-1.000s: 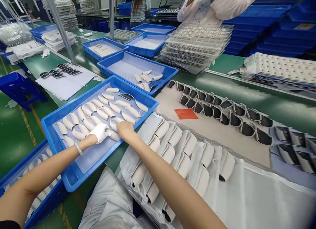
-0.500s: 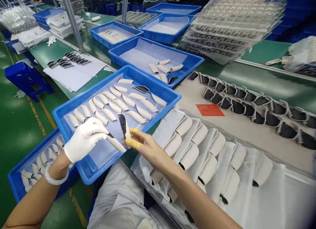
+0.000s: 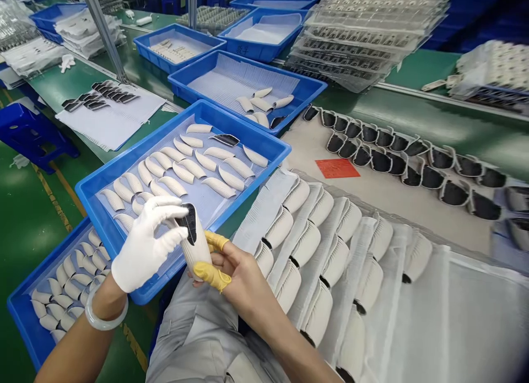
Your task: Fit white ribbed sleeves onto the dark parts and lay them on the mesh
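My left hand (image 3: pixel 144 245), in a white glove, pinches the top of a curved white ribbed part (image 3: pixel 195 241) whose dark inner face shows. My right hand (image 3: pixel 233 273), with yellow finger cots on thumb and forefinger, grips the same part from below. Both hands hover over the near edge of a blue tray (image 3: pixel 124 168) lined with rows of several similar white parts (image 3: pixel 194 165). To the right lie rows of white parts in clear sleeves (image 3: pixel 318 245) on a plastic sheet.
A second blue tray (image 3: pixel 25 311) of white parts sits at the lower left, another (image 3: pixel 301 88) behind the near one. Dark curved parts (image 3: pixel 397 157) line a beige sheet beside a red card (image 3: pixel 336 168). Stacked clear blister trays (image 3: pixel 363 36) stand behind.
Both hands lifted out of the tray and drew back toward my body. Each held a piece half a second ago; now both grip one white part together above the tray's near edge.
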A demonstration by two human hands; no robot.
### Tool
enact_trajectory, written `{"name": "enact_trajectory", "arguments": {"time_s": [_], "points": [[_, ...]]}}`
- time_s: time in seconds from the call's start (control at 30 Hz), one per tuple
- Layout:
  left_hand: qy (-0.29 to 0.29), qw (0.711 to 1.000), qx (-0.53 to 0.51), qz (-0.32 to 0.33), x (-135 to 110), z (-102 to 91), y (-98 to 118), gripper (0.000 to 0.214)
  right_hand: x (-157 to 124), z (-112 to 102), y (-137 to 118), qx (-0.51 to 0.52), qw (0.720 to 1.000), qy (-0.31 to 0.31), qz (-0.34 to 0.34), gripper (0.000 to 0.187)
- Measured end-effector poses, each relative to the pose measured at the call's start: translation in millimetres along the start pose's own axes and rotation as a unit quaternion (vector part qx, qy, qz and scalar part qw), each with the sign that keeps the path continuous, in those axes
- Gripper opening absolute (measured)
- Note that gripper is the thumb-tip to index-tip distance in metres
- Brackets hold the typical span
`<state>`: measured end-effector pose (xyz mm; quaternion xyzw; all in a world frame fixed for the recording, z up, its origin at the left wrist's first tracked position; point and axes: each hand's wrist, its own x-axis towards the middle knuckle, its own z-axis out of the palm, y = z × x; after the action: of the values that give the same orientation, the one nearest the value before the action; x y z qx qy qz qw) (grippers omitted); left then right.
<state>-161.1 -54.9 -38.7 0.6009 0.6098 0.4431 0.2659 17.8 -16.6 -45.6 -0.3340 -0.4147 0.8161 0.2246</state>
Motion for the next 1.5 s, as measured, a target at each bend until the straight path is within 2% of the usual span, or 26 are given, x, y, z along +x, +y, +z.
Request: {"name": "enact_trajectory", "arguments": {"time_s": [0.1, 0.13, 0.17, 0.23, 0.3, 0.37, 0.5, 0.73, 0.87, 0.97, 1.07, 1.13, 1.2, 1.27, 1.33, 1.43, 1.5], "points": [[-0.023, 0.993, -0.073, -0.095, -4.0, 11.3, 6.0, 0.073, -9.3, 3.8, 0.0, -0.056, 0.996, 0.059, -0.028, 0.046], [-0.030, 0.988, -0.088, -0.120, -4.3, 14.6, 8.7, 0.080, -12.3, 5.0, -0.6, -0.073, 0.994, 0.075, -0.031, 0.045], [-0.025, 0.985, -0.097, -0.140, -4.0, 17.5, 11.6, 0.079, -15.3, 6.2, -1.4, -0.082, 0.993, 0.085, -0.032, 0.046], [0.011, 0.981, -0.111, -0.160, -2.1, 22.3, 17.5, 0.063, -20.5, 8.2, -3.3, -0.063, 0.994, 0.081, -0.024, 0.053], [0.052, 0.977, -0.127, -0.164, 0.3, 25.7, 22.9, 0.047, -24.7, 9.5, -5.1, -0.018, 0.998, 0.060, -0.012, 0.059], [0.074, 0.976, -0.128, -0.160, 2.3, 28.2, 27.4, 0.040, -27.6, 9.9, -5.8, 0.029, 0.999, 0.040, -0.009, 0.058], [0.094, 0.980, -0.110, -0.140, 3.9, 31.5, 34.2, 0.038, -30.7, 9.1, -2.9, 0.076, 0.996, 0.036, -0.020, 0.055], [0.098, 0.983, -0.099, -0.121, -0.7, 32.3, 35.0, 0.036, -30.1, 7.1, 1.0, 0.094, 0.994, 0.021, -0.046, 0.050], [0.118, 0.986, -0.081, -0.084, -1.9, 30.2, 27.8, 0.030, -30.7, 3.5, -2.2, 0.139, 0.990, -0.015, -0.014, 0.040], [0.139, 0.979, -0.116, -0.093, 1.5, 30.6, 20.6, 0.030, -32.2, 1.7, -0.4, 0.236, 0.970, -0.050, 0.032, 0.034], [0.133, 0.972, -0.162, -0.109, 6.2, 32.3, 15.6, 0.028, -31.8, 1.4, 5.9, 0.343, 0.932, -0.079, 0.081, 0.033], [0.125, 0.967, -0.187, -0.119, 9.1, 33.4, 14.6, 0.024, -30.4, 2.0, 10.9, 0.386, 0.912, -0.095, 0.102, 0.032], [0.121, 0.964, -0.200, -0.126, 11.5, 33.6, 15.1, 0.020, -28.9, 2.6, 15.1, 0.401, 0.904, -0.102, 0.111, 0.033], [0.120, 0.963, -0.206, -0.124, 13.3, 31.9, 16.6, 0.018, -27.9, 2.5, 18.0, 0.391, 0.908, -0.100, 0.116, 0.034], [0.109, 0.967, -0.199, -0.118, 14.5, 28.1, 18.9, 0.015, -28.0, 0.9, 19.8, 0.346, 0.927, -0.088, 0.110, 0.035], [0.065, 0.982, -0.139, -0.113, 15.5, 20.1, 23.9, 0.009, -29.8, -3.8, 21.7, 0.199, 0.979, -0.010, 0.043, 0.048], [0.028, 0.991, -0.058, -0.119, 15.6, 16.3, 27.8, 0.009, -31.4, -6.6, 22.0, 0.080, 0.996, 0.042, -0.005, 0.059]]}}
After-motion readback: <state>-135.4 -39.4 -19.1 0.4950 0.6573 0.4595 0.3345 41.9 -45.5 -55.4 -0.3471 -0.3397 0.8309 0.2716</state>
